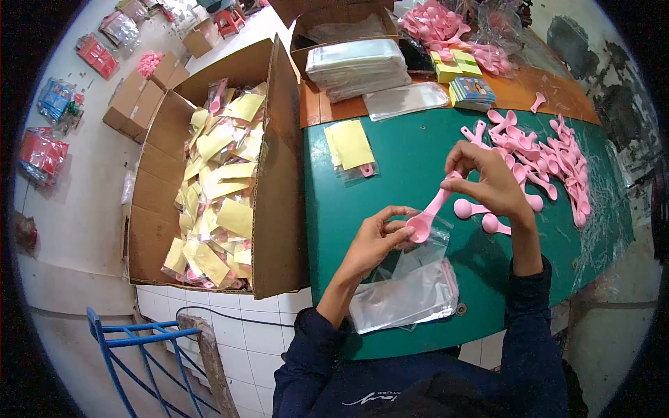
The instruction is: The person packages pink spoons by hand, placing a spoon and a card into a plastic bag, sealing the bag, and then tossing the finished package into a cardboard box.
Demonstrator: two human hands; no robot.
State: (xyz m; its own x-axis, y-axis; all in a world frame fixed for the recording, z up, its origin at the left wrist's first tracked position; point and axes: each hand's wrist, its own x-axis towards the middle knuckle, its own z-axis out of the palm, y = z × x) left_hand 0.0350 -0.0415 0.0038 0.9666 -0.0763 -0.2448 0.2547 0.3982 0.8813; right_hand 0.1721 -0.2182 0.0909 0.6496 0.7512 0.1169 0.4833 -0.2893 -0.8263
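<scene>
A pink plastic spoon (437, 203) slants between my two hands over the green tabletop. My right hand (488, 180) is closed in a pinch on the upper end of its handle. Down at the bowl, my left hand (380, 242) is closed, thumb and fingers at the bowl's edge and on a clear plastic bag (433, 245) that hangs beneath it. Below the hands lies a stack of clear bags (404, 298). Right beside my right hand, many loose pink spoons (523, 148) are heaped.
A large cardboard box (284, 188) of packed spoons with yellow cards stands at the left. Packed pieces (350, 145) lie on the green table (334, 230). Behind are stacked plastic sleeves (359, 66), printed cards (472, 92) and more pink spoons (432, 24). A blue metal frame (143, 331) stands lower left.
</scene>
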